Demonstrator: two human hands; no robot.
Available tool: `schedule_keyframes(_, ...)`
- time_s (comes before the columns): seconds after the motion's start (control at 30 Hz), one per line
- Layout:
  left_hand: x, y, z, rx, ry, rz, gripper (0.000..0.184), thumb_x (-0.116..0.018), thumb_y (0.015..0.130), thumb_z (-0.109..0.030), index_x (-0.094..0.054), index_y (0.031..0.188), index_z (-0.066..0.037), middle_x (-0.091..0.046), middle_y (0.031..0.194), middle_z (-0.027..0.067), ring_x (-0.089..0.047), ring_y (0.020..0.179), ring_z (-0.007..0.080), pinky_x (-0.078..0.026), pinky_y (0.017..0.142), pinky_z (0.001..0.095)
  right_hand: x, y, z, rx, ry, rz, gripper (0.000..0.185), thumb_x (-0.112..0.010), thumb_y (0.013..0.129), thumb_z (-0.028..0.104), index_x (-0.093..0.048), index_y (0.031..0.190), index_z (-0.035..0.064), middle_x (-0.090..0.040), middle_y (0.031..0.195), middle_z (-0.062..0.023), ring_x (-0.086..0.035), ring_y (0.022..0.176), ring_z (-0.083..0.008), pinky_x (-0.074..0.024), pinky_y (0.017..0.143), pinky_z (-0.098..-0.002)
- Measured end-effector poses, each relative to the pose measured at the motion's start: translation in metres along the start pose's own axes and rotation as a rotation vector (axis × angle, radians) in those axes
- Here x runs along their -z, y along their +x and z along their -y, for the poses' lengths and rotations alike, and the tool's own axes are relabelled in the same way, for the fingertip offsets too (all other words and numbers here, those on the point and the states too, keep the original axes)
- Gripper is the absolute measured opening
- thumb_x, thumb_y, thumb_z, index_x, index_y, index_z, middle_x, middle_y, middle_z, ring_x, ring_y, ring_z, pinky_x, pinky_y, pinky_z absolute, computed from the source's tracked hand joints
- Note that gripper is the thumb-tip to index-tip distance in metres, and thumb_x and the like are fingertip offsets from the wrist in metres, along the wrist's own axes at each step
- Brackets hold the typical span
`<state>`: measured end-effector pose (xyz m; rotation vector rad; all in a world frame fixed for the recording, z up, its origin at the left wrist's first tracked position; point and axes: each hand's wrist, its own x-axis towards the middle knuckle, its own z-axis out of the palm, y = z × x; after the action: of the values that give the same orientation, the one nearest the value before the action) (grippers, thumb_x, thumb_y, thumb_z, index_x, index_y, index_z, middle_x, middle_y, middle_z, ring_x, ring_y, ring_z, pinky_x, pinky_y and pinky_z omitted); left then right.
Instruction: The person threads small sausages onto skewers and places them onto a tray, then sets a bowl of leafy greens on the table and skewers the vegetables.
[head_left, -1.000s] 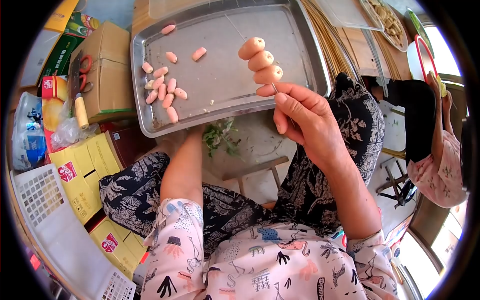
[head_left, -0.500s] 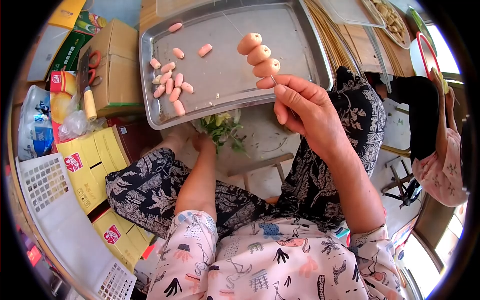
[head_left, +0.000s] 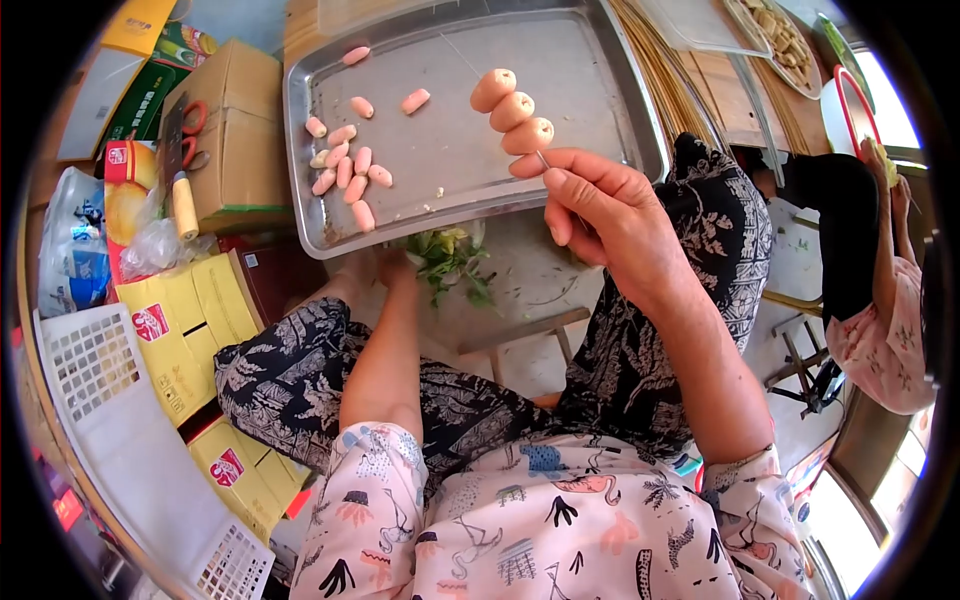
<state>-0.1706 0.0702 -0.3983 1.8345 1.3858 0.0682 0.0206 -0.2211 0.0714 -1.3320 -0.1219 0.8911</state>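
My right hand (head_left: pixel 605 205) pinches a thin metal skewer (head_left: pixel 458 52) between thumb and fingers, over the right part of the metal tray (head_left: pixel 470 205). Threaded on the skewer are three plump tan-pink pieces (head_left: pixel 510 108) that look like sausage, just above my fingertips. The skewer's bare tip points up and left. My left hand (head_left: pixel 397 266) reaches under the tray's near edge, left of a bunch of leafy greens (head_left: pixel 450 262); its fingers are hidden. Several small pink sausages (head_left: pixel 344 172) lie in the tray's left half.
Bundled sticks (head_left: pixel 655 75) lie right of the tray. To the left are a cardboard box (head_left: pixel 240 140), red-handled scissors (head_left: pixel 192 135), yellow boxes (head_left: pixel 190 335) and a white plastic basket (head_left: pixel 130 440). Another person's hands (head_left: pixel 885 175) are at the far right.
My left hand has moved left and farther under the tray's edge, away from the greens. My right hand still holds the skewer in nearly the same place. The view has shifted slightly.
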Motion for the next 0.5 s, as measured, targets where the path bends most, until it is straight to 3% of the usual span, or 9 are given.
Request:
schedule_keyframes(0.03, 0.008, -0.009, -0.010, -0.023, -0.055, -0.045, 0.009, -0.055, 0.087, -0.013, -0.052, 0.090, -0.006, -0.052, 0.062, 0.0082, -0.041, 0.039, 0.0173, -0.031, 0.036, 0.0319, -0.001, -0.001, 0.001, 0.005, 0.003, 0.008, 0.024, -0.047, 0.096, 0.019, -0.062, 0.110, 0.0056, -0.048, 0.059, 0.0045, -0.029, 0.045, 0.0000, -0.0203, 0.040, -0.0157)
schedule_keyframes(0.07, 0.027, -0.029, -0.039, 0.222, -0.419, -0.014, 0.014, -0.055, 0.085, -0.018, -0.056, 0.094, -0.008, -0.057, 0.069, 0.0086, -0.048, 0.050, 0.0208, -0.037, 0.044, 0.0357, -0.001, -0.002, 0.002, 0.006, -0.009, 0.016, 0.024, -0.047, 0.096, 0.019, -0.062, 0.109, 0.0057, -0.048, 0.059, 0.0046, -0.029, 0.044, -0.0001, -0.0202, 0.039, -0.0159)
schedule_keyframes(0.13, 0.047, -0.058, -0.079, 0.454, -0.786, 0.015, 0.021, -0.054, 0.084, -0.024, -0.061, 0.098, -0.010, -0.061, 0.076, 0.0090, -0.056, 0.061, 0.0242, -0.043, 0.052, 0.0396, -0.002, -0.005, 0.005, 0.019, -0.019, 0.030, 0.024, -0.047, 0.096, 0.020, -0.062, 0.109, 0.0058, -0.048, 0.059, 0.0048, -0.029, 0.044, -0.0002, -0.0201, 0.039, -0.0162)
schedule_keyframes(0.23, 0.064, -0.079, -0.110, 0.404, -0.720, -0.178, 0.018, -0.052, 0.084, -0.012, -0.055, 0.101, -0.010, -0.055, 0.072, 0.0053, -0.045, 0.050, 0.0171, -0.034, 0.043, 0.0315, -0.001, -0.008, 0.006, 0.022, -0.042, 0.016, 0.024, -0.046, 0.096, 0.020, -0.062, 0.109, 0.0062, -0.047, 0.059, 0.0049, -0.028, 0.045, -0.0002, -0.0202, 0.040, -0.0162)
schedule_keyframes(0.3, 0.076, -0.078, -0.119, 0.553, -0.876, -0.205, 0.019, -0.048, 0.084, -0.003, -0.054, 0.100, -0.011, -0.053, 0.070, 0.0042, -0.040, 0.046, 0.0149, -0.028, 0.039, 0.0260, 0.002, -0.009, 0.004, 0.025, -0.016, 0.022, 0.024, -0.045, 0.096, 0.019, -0.062, 0.109, 0.0067, -0.046, 0.059, 0.0049, -0.028, 0.045, -0.0004, -0.0206, 0.040, -0.0159)
schedule_keyframes(0.33, 0.079, -0.074, -0.121, 0.549, -0.879, -0.204, 0.019, -0.048, 0.084, -0.003, -0.054, 0.100, -0.011, -0.053, 0.070, 0.0042, -0.040, 0.046, 0.0149, -0.028, 0.039, 0.0260, 0.003, -0.009, 0.003, 0.030, -0.016, 0.022, 0.024, -0.045, 0.096, 0.019, -0.062, 0.109, 0.0067, -0.046, 0.059, 0.0049, -0.028, 0.045, -0.0004, -0.0206, 0.040, -0.0159)
schedule_keyframes(0.37, 0.082, -0.066, -0.120, 0.532, -0.924, -0.122, 0.005, -0.048, 0.087, -0.011, -0.051, 0.091, -0.011, -0.049, 0.067, 0.0029, -0.040, 0.048, 0.0131, -0.029, 0.040, 0.0257, 0.004, -0.009, 0.002, 0.029, -0.013, 0.026, 0.025, -0.045, 0.096, 0.019, -0.062, 0.110, 0.0069, -0.046, 0.060, 0.0048, -0.028, 0.045, -0.0005, -0.0208, 0.041, -0.0158)
schedule_keyframes(0.43, 0.086, -0.052, -0.096, 0.516, -0.970, -0.040, 0.011, -0.047, 0.091, -0.019, -0.048, 0.083, -0.012, -0.046, 0.064, 0.0016, -0.040, 0.049, 0.0113, -0.031, 0.042, 0.0254, 0.005, -0.011, -0.002, 0.028, -0.011, 0.031, 0.025, -0.045, 0.096, 0.020, -0.061, 0.110, 0.0070, -0.046, 0.060, 0.0047, -0.028, 0.046, -0.0006, -0.0209, 0.041, -0.0156)
schedule_keyframes(0.5, 0.087, -0.041, -0.070, 0.732, -0.974, -0.010, 0.014, -0.047, 0.090, -0.019, -0.047, 0.079, -0.011, -0.045, 0.063, 0.0007, -0.040, 0.048, 0.0116, -0.032, 0.044, 0.0239, 0.006, -0.008, -0.001, 0.059, -0.050, 0.032, 0.025, -0.045, 0.096, 0.020, -0.061, 0.110, 0.0068, -0.046, 0.060, 0.0046, -0.027, 0.045, -0.0008, -0.0208, 0.041, -0.0155)
